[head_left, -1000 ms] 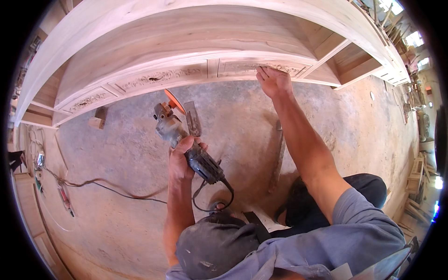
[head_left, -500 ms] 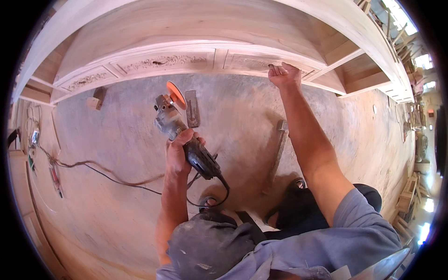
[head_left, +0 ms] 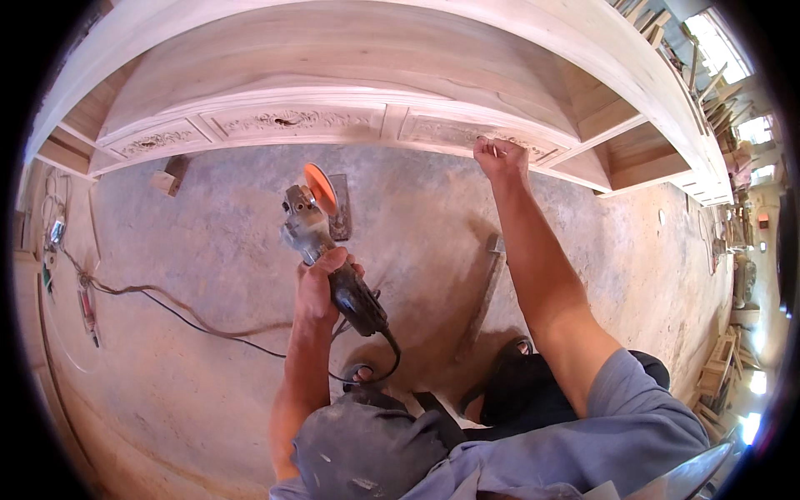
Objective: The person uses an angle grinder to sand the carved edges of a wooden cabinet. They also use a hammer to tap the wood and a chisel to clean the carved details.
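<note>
An angle grinder (head_left: 354, 302) with an orange disc (head_left: 320, 188) is gripped in my left hand (head_left: 317, 285), its head pointing away from me above the floor. Its black cord loops back near my foot. My right arm reaches out to a wooden cabinet, where my right hand (head_left: 502, 157) is closed at the lower edge of a carved drawer front (head_left: 446, 131). Those curled fingers cover part of the carving, and what they hold, if anything, is hidden. Another carved drawer front (head_left: 287, 122) lies to the left, with a dark hole in its middle.
The pale cabinet (head_left: 350, 50) spans the far side. On the floor are a flat dark tool (head_left: 339, 221), a wood block (head_left: 169, 177), a hammer-like long-handled tool (head_left: 483, 292) and a red-handled tool (head_left: 87, 315). A cord (head_left: 192, 312) runs left. Wood pieces (head_left: 717, 367) stand at right.
My right hand has drawn slightly toward me at the drawer front, its fingers more curled. The view has shifted a little; the grinder stays in my left hand.
</note>
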### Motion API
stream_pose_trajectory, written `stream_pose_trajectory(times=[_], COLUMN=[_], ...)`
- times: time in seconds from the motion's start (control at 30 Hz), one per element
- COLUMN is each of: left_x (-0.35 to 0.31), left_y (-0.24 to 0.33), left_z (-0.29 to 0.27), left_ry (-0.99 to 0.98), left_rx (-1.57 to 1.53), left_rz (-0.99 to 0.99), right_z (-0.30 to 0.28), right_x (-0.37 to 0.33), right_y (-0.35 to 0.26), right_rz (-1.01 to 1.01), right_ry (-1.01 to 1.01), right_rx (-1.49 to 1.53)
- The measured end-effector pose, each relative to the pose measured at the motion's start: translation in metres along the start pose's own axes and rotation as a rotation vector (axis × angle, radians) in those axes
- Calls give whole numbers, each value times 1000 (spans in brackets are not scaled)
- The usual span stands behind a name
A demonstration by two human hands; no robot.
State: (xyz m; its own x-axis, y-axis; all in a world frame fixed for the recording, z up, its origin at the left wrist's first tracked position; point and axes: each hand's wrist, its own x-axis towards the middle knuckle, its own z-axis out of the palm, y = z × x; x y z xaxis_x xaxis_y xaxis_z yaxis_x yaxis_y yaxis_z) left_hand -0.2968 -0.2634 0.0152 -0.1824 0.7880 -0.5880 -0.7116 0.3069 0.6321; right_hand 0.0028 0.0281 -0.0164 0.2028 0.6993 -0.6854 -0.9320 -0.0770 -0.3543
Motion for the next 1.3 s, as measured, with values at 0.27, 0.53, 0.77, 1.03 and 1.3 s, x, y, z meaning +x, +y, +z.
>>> stream_pose_trajectory(times=[0.27, 0.53, 0.77, 1.03, 1.3], left_x=[8, 19, 19, -5, -14], left_y=[-2, -15, -23, -12, -18], left_z=[-11, -16, -10, -14, -25], left_ry=[-1, 15, 172, 29, -405], left_rx=[76, 44, 97, 64, -386], left_rz=[-9, -10, 154, 222, -37], right_z=[-9, -1, -100, -117, -141], right_x=[8, -12, -141, -253, -263], right_y=[-3, -10, 103, 157, 144], right_rz=[38, -53, 102, 266, 360], right_ry=[-77, -38, -869, -860, -840], right_rx=[-12, -163, -1311, -1559, -1073])
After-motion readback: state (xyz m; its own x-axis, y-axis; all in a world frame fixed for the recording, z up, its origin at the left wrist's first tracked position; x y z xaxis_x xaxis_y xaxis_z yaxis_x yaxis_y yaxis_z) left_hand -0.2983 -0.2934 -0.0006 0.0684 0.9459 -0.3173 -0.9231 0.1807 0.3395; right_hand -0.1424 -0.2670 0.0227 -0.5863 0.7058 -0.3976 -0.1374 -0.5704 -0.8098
